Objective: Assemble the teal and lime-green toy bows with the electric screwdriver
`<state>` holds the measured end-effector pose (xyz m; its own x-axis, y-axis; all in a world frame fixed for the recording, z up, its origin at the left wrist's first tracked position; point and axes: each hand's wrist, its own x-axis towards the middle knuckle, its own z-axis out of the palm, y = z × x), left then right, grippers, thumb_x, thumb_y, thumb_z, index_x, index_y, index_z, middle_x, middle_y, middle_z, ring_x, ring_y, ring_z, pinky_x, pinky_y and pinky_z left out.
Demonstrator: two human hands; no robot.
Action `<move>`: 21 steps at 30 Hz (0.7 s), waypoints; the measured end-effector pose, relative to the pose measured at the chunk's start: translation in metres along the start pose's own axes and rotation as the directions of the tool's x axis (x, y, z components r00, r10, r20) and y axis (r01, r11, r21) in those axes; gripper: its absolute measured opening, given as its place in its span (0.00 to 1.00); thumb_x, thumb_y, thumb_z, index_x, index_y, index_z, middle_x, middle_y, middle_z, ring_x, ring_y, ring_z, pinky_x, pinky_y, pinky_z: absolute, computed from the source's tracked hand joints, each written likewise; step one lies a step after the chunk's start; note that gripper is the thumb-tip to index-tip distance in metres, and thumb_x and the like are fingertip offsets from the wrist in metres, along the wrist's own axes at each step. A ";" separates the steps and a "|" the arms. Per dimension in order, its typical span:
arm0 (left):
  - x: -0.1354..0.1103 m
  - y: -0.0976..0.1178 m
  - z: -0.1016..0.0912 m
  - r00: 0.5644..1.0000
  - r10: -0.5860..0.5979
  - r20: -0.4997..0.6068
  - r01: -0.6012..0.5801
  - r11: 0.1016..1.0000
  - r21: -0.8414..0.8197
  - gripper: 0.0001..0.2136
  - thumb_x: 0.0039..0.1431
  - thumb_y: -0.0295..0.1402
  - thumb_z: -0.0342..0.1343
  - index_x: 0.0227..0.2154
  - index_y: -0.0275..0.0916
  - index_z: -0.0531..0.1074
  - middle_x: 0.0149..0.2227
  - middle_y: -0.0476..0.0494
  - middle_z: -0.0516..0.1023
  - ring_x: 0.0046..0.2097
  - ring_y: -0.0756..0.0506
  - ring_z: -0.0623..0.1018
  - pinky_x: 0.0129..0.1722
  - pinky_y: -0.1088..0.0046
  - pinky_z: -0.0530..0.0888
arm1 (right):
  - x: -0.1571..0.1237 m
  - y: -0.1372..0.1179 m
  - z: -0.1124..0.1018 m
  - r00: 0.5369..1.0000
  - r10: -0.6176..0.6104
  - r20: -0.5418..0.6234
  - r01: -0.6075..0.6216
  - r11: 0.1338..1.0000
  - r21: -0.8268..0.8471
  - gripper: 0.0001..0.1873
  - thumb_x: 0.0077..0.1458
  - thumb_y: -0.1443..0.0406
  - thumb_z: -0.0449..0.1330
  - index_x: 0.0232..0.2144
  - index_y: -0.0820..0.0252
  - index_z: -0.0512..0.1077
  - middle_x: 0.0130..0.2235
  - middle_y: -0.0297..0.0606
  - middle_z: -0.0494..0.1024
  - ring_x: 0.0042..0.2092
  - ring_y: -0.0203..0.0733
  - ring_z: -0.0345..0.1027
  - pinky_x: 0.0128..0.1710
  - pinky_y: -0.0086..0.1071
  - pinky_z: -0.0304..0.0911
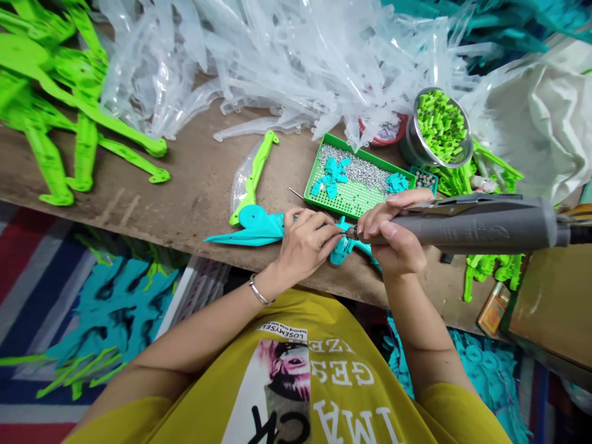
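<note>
My right hand point(393, 231) is wrapped round a grey electric screwdriver point(481, 225), which lies level with its tip pointing left. That tip meets a turquoise plastic part point(259, 227) near my left fingertips. My left hand point(308, 237) is closed on this part and presses it at the table edge; its fingers hide the middle. The part's pointed end sticks out to the left. Just behind stands a green perforated tray point(361, 200) with many silver screws point(365, 169) and small turquoise pieces point(332, 176). A bright green part with a clear shell point(252, 179) lies behind the pointed end.
Clear plastic pieces point(287, 55) heap across the back. Green plastic parts point(69, 105) pile at the left. A metal bowl point(439, 126) of small green pieces stands back right, beside a red basket point(386, 132). A cardboard box point(555, 302) is at the right; turquoise parts point(124, 302) lie below left.
</note>
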<state>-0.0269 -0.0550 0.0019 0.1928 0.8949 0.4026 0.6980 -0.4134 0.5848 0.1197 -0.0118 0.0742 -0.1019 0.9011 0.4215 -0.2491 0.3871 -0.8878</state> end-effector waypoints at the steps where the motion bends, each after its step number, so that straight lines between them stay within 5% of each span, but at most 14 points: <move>1: 0.000 0.000 0.000 1.000 -0.002 0.006 0.002 1.000 -0.005 0.08 0.70 0.37 0.58 0.38 0.44 0.82 0.40 0.47 0.83 0.43 0.43 0.75 0.52 0.57 0.60 | 0.000 0.001 0.000 1.000 0.000 0.002 0.000 1.000 -0.004 0.10 0.57 0.58 0.66 0.39 0.48 0.69 0.21 0.25 0.70 0.19 0.38 0.63 0.22 0.35 0.65; 8: -0.002 0.001 0.000 1.000 0.007 -0.030 -0.005 0.999 0.041 0.08 0.68 0.39 0.60 0.41 0.43 0.81 0.41 0.47 0.84 0.45 0.41 0.76 0.51 0.56 0.62 | -0.002 0.006 -0.004 0.999 0.040 -0.003 -0.040 0.994 -0.106 0.14 0.54 0.53 0.68 0.37 0.47 0.68 0.20 0.25 0.68 0.18 0.39 0.60 0.21 0.38 0.64; 14: -0.024 0.013 -0.010 0.999 0.053 -0.002 -0.051 0.982 0.184 0.25 0.64 0.46 0.63 0.57 0.34 0.75 0.54 0.33 0.81 0.55 0.34 0.76 0.59 0.49 0.62 | -0.007 0.019 -0.011 0.999 0.034 0.030 -0.031 0.995 -0.092 0.08 0.58 0.60 0.65 0.39 0.46 0.71 0.23 0.25 0.70 0.22 0.39 0.66 0.24 0.36 0.67; 21: -0.051 0.009 0.009 0.994 0.107 0.011 -0.106 0.965 0.240 0.28 0.65 0.46 0.62 0.62 0.37 0.71 0.59 0.35 0.79 0.59 0.34 0.75 0.67 0.47 0.56 | -0.012 0.038 -0.017 0.977 0.199 0.077 -0.174 0.953 -0.248 0.11 0.56 0.56 0.66 0.37 0.52 0.70 0.24 0.26 0.69 0.26 0.38 0.68 0.29 0.38 0.71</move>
<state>-0.0243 -0.1025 -0.0199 0.2738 0.8474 0.4550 0.8187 -0.4536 0.3522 0.1284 -0.0049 0.0323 -0.2230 0.9423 0.2497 0.0196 0.2604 -0.9653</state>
